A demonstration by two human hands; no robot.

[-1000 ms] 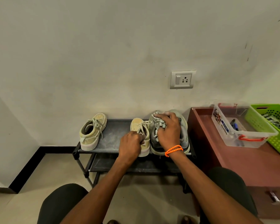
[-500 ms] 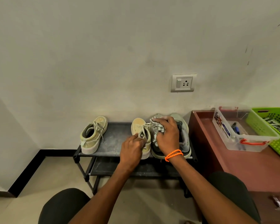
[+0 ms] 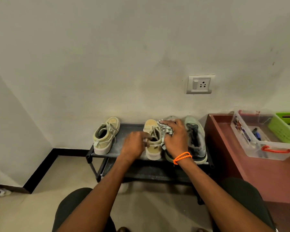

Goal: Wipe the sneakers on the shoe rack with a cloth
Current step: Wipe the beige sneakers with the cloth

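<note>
Sneakers (image 3: 195,139) on rack (image 3: 124,129): cloth (image 3: 165,129) shifted leftward under right hand (image 3: 175,139), grip closed on it; left hand (image 3: 134,145) steadying tan shoe (image 3: 153,139), loosely curled.

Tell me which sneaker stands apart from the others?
The beige sneaker at the rack's left end; the other three stand side by side near both hands.

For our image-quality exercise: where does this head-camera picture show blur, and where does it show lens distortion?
Head view: the left hand is motion-blurred at its fingers; the right hand and cloth look sharper; wide-angle distortion bends the wall edges and the cabinet outward.
</note>
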